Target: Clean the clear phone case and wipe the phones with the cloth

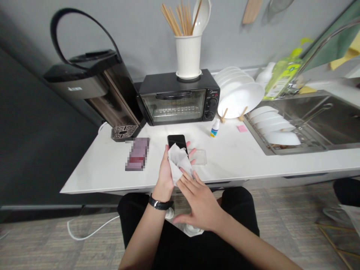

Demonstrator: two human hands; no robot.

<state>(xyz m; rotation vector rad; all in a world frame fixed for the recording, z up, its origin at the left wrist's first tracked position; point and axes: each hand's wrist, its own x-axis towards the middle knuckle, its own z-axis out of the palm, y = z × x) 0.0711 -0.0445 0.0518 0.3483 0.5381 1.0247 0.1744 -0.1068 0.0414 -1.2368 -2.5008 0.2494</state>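
Note:
My left hand is closed around a black smartphone, its fingertips showing past the right edge. A crumpled white tissue covers the phone's lower part. My right hand lies over the tissue with its fingers stretched out flat and pressed on it, the thumb spread away to the left. Behind my left fingertips, a clear phone case rests on the white countertop. A small white spray bottle with a blue and yellow label stands further back to the right.
A pixelated purple flat item lies left of my hands. A black toaster oven bears a white cup of chopsticks. At the left stands a water dispenser. White plates, a pink note and a sink are rightward.

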